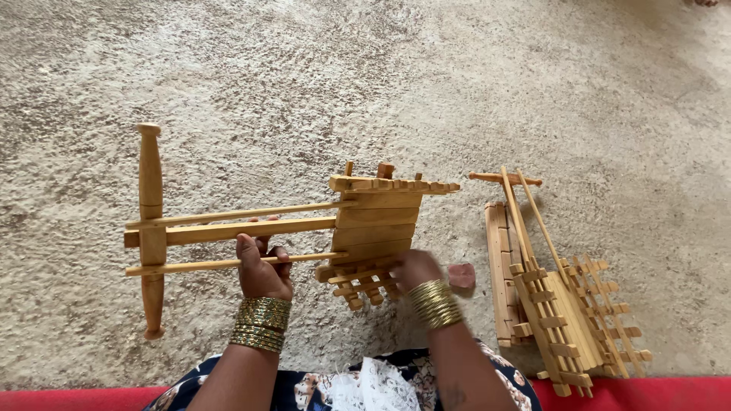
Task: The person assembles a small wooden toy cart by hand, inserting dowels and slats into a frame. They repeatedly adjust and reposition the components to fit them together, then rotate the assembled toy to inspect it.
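A small wooden cart frame [373, 221] lies on its side on the rough ground, with long shafts [228, 228] running left to a turned crossbar [151, 228]. My left hand [263, 266] grips the lower thin shaft from beneath. My right hand [411, 268] holds the slatted railing [362, 285] at the cart's near side. Both wrists carry stacks of gold bangles.
A second wooden cart frame [560, 304] with slatted sides lies to the right, its thin shafts pointing up-left. A small pinkish block [461, 275] sits on the ground between the two carts. A red edge [640, 392] and patterned cloth [358, 388] run along the bottom.
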Action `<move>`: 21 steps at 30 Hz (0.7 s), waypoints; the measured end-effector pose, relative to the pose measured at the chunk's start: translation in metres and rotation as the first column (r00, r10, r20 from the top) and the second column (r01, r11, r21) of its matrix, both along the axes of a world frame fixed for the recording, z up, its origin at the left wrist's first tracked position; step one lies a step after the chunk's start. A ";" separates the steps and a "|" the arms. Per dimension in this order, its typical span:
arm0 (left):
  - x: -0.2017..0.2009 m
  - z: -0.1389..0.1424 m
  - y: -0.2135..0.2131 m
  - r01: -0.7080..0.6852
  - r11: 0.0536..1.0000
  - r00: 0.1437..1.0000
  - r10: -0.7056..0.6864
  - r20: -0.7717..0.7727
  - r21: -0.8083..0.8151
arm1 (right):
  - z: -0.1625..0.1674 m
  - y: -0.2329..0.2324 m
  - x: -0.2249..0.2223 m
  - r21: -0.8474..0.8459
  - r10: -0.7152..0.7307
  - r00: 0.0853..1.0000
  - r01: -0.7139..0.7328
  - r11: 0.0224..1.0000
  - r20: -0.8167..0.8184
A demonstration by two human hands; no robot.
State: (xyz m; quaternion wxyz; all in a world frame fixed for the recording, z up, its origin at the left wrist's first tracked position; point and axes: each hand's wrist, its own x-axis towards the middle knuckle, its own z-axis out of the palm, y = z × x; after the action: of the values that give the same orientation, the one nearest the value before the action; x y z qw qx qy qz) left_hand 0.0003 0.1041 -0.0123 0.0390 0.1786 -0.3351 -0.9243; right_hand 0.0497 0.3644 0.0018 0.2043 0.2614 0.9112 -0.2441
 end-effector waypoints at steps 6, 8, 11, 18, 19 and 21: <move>0.001 0.000 0.001 -0.009 1.000 1.000 0.009 0.022 -0.009 | 0.024 -0.062 0.022 -0.276 0.365 0.902 -0.420 0.865 -0.231; 0.000 -0.001 0.001 -0.006 1.000 1.000 0.006 0.018 -0.006 | 0.020 -0.057 0.018 -0.497 0.173 0.977 -0.213 0.841 -0.125; 0.001 -0.002 0.000 -0.001 1.000 1.000 0.001 0.001 -0.004 | 0.003 -0.017 0.010 -0.410 0.024 0.991 -0.075 0.909 -0.128; 0.000 -0.007 0.001 -0.019 1.000 0.999 0.018 -0.028 -0.007 | -0.023 0.066 0.002 0.251 -0.010 0.982 0.058 0.966 -0.190; 0.000 -0.008 0.001 -0.022 1.000 0.999 0.021 -0.036 -0.012 | -0.019 0.060 0.004 0.188 -0.047 0.987 0.076 0.979 -0.154; 0.000 -0.010 0.001 -0.034 0.999 0.999 0.034 -0.025 -0.001 | -0.007 0.028 0.003 0.064 -0.111 0.991 0.116 0.991 -0.072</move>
State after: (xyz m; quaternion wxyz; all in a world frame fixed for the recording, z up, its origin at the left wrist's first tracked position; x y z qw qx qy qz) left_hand 0.0005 0.1048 -0.0221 0.0591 0.1729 -0.3323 -0.9253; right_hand 0.0527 0.3928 -0.0055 0.1498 0.3113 0.9091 -0.2327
